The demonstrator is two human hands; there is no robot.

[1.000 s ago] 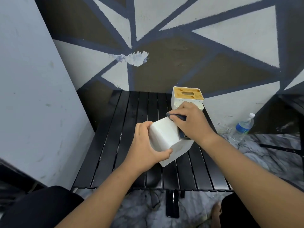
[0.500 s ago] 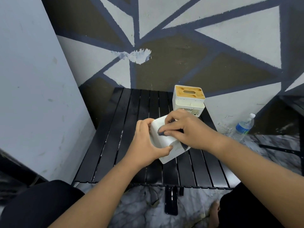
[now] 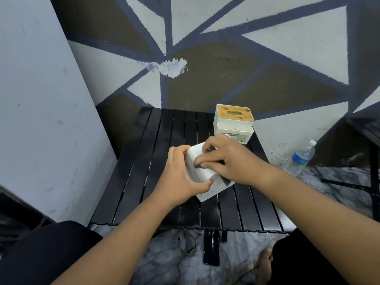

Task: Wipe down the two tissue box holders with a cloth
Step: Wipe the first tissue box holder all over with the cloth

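R hand [image 3: 232, 161] fingers [image 3: 207, 164] are curled down over a small dark blue cloth [image 3: 197, 166], pressing it onto the upper face of a white plastic tissue box holder [image 3: 202, 175]. Only a bit of cloth pokes out past the fingertips. L hand [image 3: 181, 175] grips the same holder from its left side, thumb hooked round the near face, the rest wrapped over the far corner. Holder's tilted, lower edge down by the slats of the black slatted table [image 3: 156, 161], can't tell if it's touching. Plain white, rounded corners, sits approx mid-table.

2nd white holder w/ brown wooden slotted lid [image 3: 233, 124] stands upright at the back right corner, just behind the R hand. Bare slats across the table's left half; grey wall [image 3: 41, 99] close on the left, painted wall right behind. Clear water bottle w/ blue label [image 3: 301, 159] on the floor to the right.
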